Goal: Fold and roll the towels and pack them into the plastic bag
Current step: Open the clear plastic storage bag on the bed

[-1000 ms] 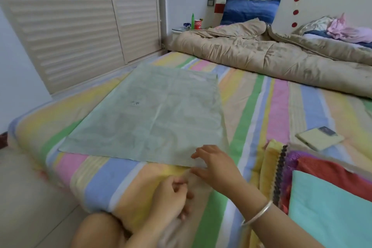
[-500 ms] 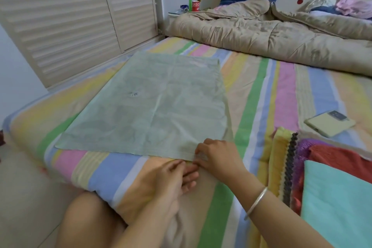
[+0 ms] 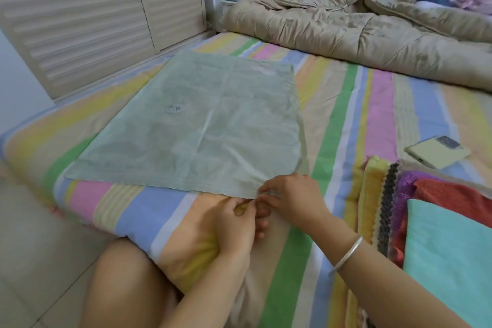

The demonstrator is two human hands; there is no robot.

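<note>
Both hands closer together than a second ago: left hand (image 3: 237, 224) risen to meet right hand (image 3: 290, 200), which has dropped onto near edge of translucent pale-green plastic bag (image 3: 202, 120). One such bag, flat on pastel striped bed sheet (image 3: 332, 128), unmoved. Right fingers curled, pinching bag's near right corner. Left fingers curled against right fingertips just below edge; cannot tell whether they grip bag. One stack of folded towels (image 3: 426, 208) at right, five colours showing: yellow, dark, purple, red, teal. One pale-yellow phone (image 3: 438, 152) beyond stack. One silver bangle (image 3: 346, 255) on right wrist.
</note>
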